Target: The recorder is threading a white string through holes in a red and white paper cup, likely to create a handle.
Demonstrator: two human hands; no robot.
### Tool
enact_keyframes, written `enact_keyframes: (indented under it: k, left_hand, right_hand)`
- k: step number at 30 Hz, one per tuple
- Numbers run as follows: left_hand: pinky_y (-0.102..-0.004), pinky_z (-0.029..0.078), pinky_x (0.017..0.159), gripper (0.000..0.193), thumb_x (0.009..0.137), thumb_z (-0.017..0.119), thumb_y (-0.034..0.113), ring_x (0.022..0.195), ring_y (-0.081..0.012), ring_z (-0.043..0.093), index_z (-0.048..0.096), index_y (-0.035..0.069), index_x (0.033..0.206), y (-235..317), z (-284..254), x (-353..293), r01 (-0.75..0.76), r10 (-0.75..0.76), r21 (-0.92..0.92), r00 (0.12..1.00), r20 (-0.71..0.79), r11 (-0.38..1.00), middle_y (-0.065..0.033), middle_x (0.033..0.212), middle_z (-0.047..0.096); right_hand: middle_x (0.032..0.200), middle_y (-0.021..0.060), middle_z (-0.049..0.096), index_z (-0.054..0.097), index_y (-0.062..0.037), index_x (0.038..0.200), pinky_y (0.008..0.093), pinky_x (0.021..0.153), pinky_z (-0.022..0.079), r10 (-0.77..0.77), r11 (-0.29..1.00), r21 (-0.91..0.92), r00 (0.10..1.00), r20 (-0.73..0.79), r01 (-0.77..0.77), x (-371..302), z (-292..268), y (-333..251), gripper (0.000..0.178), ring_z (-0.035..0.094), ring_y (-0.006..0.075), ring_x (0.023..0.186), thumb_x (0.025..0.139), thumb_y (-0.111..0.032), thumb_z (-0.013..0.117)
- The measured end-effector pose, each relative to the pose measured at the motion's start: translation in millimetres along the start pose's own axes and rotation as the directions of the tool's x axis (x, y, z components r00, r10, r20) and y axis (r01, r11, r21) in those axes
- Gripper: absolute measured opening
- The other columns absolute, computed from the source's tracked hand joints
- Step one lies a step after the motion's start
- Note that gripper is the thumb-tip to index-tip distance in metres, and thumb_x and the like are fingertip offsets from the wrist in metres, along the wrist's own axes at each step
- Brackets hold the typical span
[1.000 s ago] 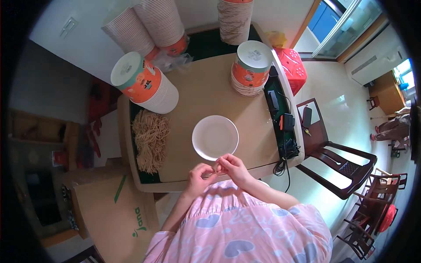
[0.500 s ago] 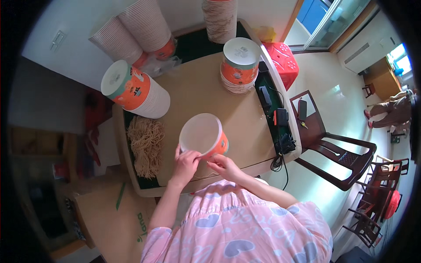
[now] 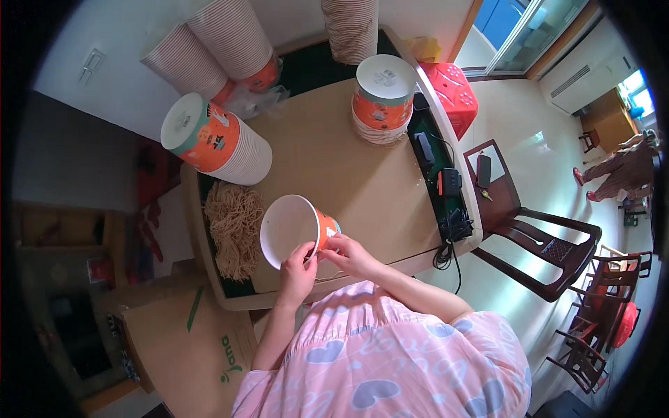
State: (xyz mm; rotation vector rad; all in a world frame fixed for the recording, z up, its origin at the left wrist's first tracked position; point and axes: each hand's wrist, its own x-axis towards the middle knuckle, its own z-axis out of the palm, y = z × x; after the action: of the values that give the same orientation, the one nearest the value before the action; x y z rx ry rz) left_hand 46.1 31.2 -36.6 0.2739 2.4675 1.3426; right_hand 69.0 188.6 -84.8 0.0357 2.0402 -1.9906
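Note:
A white paper bucket [image 3: 286, 226] with an orange printed band lies tilted at the table's near edge, its mouth turned left and up. Its inside looks bare. My left hand [image 3: 297, 275] is closed at the lower rim, fingertips pinching it. Against the orange side, my right hand [image 3: 348, 256] has its fingers curled, the tips partly hidden. A thin beige string [image 3: 331, 276] runs below the hands; whether fingers hold it cannot be made out. Left of the bucket lies a heap of beige strings [image 3: 233, 230].
Stacked buckets [image 3: 237, 153] lean at the left, and a shorter stack [image 3: 383, 97] stands far right on the brown tabletop [image 3: 313, 132]. Tall white stacks [image 3: 230, 38] are behind. Chargers and cables [image 3: 449, 184] line the right edge, beside a wooden chair [image 3: 502, 188] and red stool [image 3: 449, 97].
The bucket has shifted left and slightly down, and its mouth has turned further left. My left hand has moved a little right and lower along the rim; my right hand sits against the side.

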Motion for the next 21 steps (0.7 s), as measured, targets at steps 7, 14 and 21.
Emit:
enact_keyframes:
  k: [7,14,21]
  left_hand:
    - [-0.0286,0.052,0.073,0.025,0.082,0.054,-0.004,0.083,-0.0185,0.064,0.056,-0.003,0.107,0,5,2,-0.022,0.020,0.042,0.998,0.052,0.999,-0.0122,0.094,0.063]
    - [-0.0321,0.051,0.073,0.024,0.084,0.052,0.000,0.086,-0.0245,0.064,0.056,-0.003,0.108,-3,19,10,-0.070,0.057,0.079,0.986,0.157,0.994,-0.0167,0.100,0.061]
    - [-0.0386,0.049,0.070,0.019,0.087,0.051,0.010,0.081,-0.0329,0.062,0.058,0.001,0.102,-10,37,28,-0.161,0.154,0.023,0.972,0.180,0.987,-0.0175,0.089,0.063]
  right_hand:
    - [0.094,0.0085,0.054,0.063,-0.0055,0.099,0.0277,0.069,0.046,0.099,0.995,-0.017,0.995,0.031,-0.098,0,-5,7,0.019,0.054,0.0143,0.077,0.089,-0.021,0.056]
    - [0.091,0.0053,0.058,0.062,-0.0034,0.103,0.0265,0.070,0.045,0.110,0.994,0.016,0.992,0.062,-0.111,1,-17,24,0.021,0.054,0.0112,0.077,0.090,-0.018,0.055]
    - [0.086,0.0034,0.062,0.060,-0.0018,0.104,0.0262,0.075,0.045,0.202,0.979,-0.033,0.974,0.103,-0.200,0,-45,26,0.020,0.054,0.0110,0.081,0.092,-0.015,0.051]
